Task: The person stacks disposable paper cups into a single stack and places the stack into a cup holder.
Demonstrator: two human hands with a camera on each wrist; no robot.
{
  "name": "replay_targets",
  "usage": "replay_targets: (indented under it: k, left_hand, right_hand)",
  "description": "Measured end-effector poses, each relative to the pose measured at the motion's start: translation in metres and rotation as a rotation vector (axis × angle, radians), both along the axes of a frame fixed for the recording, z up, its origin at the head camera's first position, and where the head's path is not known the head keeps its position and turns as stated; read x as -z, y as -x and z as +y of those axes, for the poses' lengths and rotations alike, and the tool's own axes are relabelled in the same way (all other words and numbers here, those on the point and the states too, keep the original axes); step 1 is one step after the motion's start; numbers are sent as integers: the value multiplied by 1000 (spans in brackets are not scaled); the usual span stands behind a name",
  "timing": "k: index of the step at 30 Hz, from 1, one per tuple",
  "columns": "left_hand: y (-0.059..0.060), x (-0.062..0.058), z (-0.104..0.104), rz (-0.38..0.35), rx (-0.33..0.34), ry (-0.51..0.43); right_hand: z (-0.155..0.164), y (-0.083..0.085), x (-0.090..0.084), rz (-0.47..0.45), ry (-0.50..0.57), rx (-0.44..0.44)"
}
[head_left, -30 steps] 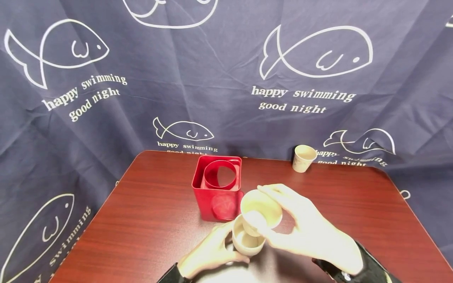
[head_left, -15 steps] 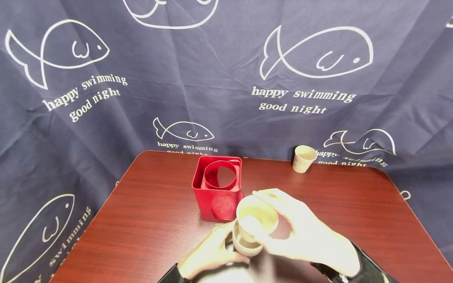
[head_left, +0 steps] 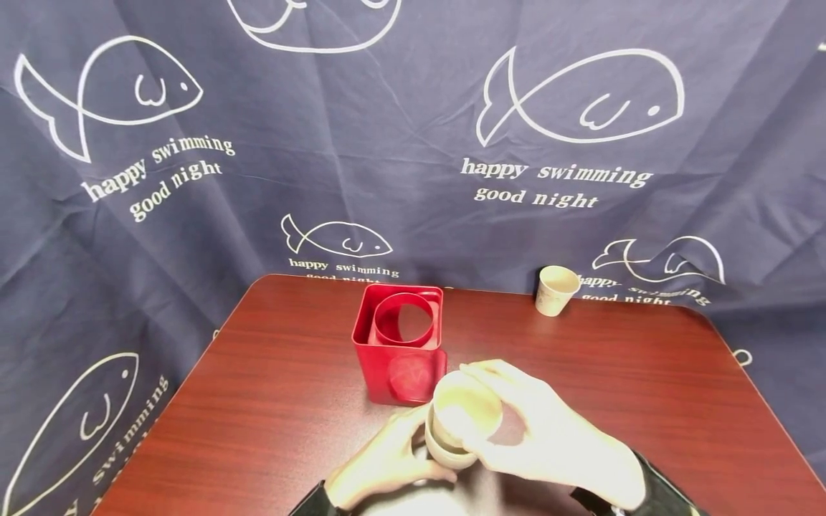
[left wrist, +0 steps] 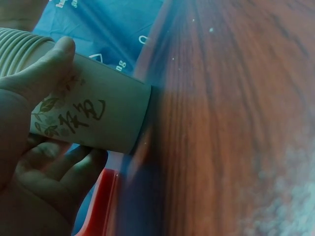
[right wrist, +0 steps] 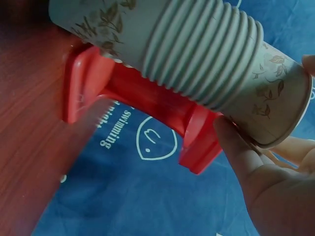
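Left hand point(head_left: 387, 462) grips a stack of paper cups point(head_left: 445, 448) standing on the wooden surface point(head_left: 271, 401); right hand point(head_left: 548, 437) pinches the top cup point(head_left: 466, 412), half-nested beside a red holder point(head_left: 400, 344). It apparently needs seating fully.

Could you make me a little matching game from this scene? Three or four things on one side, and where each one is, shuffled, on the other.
Things:
1. cup stack
2. top cup
3. lone cup
4. red box

Places:
A. far right edge of the table, untouched
B. mid-table, just behind the hands
C. gripped by the left hand, standing on the table
D. held by the right hand, lowered into the stack

Pairs: 1-C, 2-D, 3-A, 4-B
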State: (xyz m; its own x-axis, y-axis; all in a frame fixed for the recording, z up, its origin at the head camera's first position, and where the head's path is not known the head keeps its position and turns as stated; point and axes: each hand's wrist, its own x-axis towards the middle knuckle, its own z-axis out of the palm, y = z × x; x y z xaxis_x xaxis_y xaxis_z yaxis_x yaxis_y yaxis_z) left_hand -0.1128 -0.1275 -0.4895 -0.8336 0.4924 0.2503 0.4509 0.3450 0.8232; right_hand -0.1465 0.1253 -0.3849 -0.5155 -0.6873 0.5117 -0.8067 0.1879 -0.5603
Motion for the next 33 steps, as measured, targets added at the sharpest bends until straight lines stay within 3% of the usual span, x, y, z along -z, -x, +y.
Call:
replay_targets:
  k: [4, 12, 19, 33]
  left_hand:
    - [0, 1, 0, 31, -5, 7]
    - [-1, 2, 0, -6, -15, -3]
    - [0, 2, 0, 34, -19, -3]
    - [-1, 3, 0, 10, -18, -3]
  right_hand:
    - [-3, -4, 6, -21, -26, 18]
    - [-10, -10, 12, -259, -61, -11]
    - [-11, -10, 17, -128, -148, 76]
    - [-8, -10, 17, -189, -131, 44]
